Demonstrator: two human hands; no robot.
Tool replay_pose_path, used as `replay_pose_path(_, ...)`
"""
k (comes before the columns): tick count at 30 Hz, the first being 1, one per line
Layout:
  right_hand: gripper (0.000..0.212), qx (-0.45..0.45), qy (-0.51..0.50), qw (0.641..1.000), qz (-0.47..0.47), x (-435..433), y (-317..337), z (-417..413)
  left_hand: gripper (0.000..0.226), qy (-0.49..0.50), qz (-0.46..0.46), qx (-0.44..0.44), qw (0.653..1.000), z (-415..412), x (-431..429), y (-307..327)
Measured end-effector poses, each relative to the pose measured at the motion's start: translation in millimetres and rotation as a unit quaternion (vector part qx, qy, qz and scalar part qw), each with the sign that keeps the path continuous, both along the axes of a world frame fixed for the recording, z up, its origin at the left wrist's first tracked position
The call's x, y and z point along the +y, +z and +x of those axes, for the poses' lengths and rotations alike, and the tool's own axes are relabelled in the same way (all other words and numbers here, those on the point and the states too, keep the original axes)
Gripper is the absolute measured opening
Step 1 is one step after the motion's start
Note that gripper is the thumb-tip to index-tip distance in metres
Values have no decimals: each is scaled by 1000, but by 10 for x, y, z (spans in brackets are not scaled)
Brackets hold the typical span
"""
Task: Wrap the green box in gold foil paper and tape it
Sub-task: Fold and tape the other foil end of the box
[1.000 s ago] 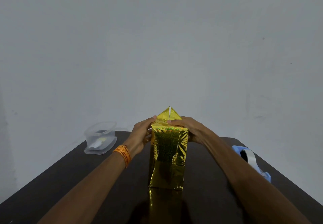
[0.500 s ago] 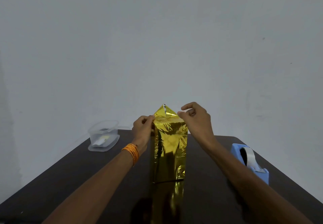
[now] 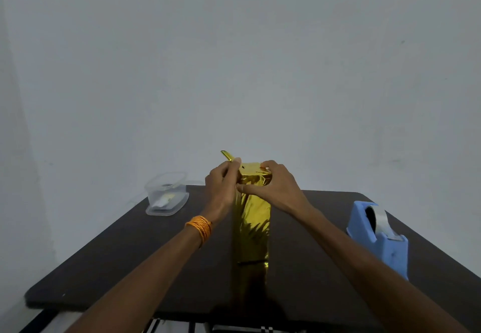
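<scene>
The green box does not show at all: gold foil paper (image 3: pixel 251 223) covers every side I can see, and the parcel stands upright on its short end at the middle of the bench (image 3: pixel 130 254).

My left hand (image 3: pixel 221 187) sits against the top at 9 o'clock and pinches a narrow foil flap (image 3: pixel 227 155) that sticks up toward 11 o'clock. My right hand (image 3: pixel 276 189) clasps the top from 3 o'clock, with its fingers curled over the upper face and the thumb laid across the front.

I judge the parcel light and tall for its footprint, so it would tip easily under a sideways push. The box underneath should be stiff enough to press against. The foil looks slick and thin, creases sharply and may spring back or tear at a corner. I would hold at the top edges, pressing folds down onto the box and not tugging the loose flap.

The blue tape dispenser (image 3: pixel 377 239) stands at 3 o'clock, well apart from the parcel. A clear plastic tub (image 3: pixel 168 194) sits at 10 o'clock.

I can read no brand, label or writing on the foil, the dispenser or the tub.
</scene>
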State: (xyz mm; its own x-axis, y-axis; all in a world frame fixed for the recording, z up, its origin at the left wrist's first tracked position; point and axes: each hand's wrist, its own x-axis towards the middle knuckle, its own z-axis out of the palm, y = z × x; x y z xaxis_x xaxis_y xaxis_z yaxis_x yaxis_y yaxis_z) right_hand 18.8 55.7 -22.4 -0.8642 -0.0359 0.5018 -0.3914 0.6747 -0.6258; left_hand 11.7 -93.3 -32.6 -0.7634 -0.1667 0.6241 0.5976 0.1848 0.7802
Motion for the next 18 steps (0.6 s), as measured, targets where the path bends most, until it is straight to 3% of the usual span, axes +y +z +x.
replay_pose_path(4,79,23,5,998,-58,7,-20,-48,39,-42,-47,58,996,38,-99,-41)
replay_pose_path(7,69,3,42,995,-91,107,-2,-93,9,3,-20,73,997,-98,-285,-69)
replay_pose_path(8,66,-11,70,992,-100,154,6,-120,9,6,-26,60,998,-144,-341,-69)
replay_pose_path(10,59,-25,122,984,-126,270,9,-188,42,-26,-72,15,997,-266,-418,-71)
replay_pose_path(12,52,-21,153,976,-153,376,11,-227,55,-85,-123,-23,988,-374,-427,-31)
replay_pose_path(15,36,-16,169,969,-181,474,0,-267,46,-166,-170,-56,970,-504,-347,33)
replay_pose_path(18,15,24,157,965,-210,531,-22,-249,27,-187,-152,-27,970,-530,-209,25)
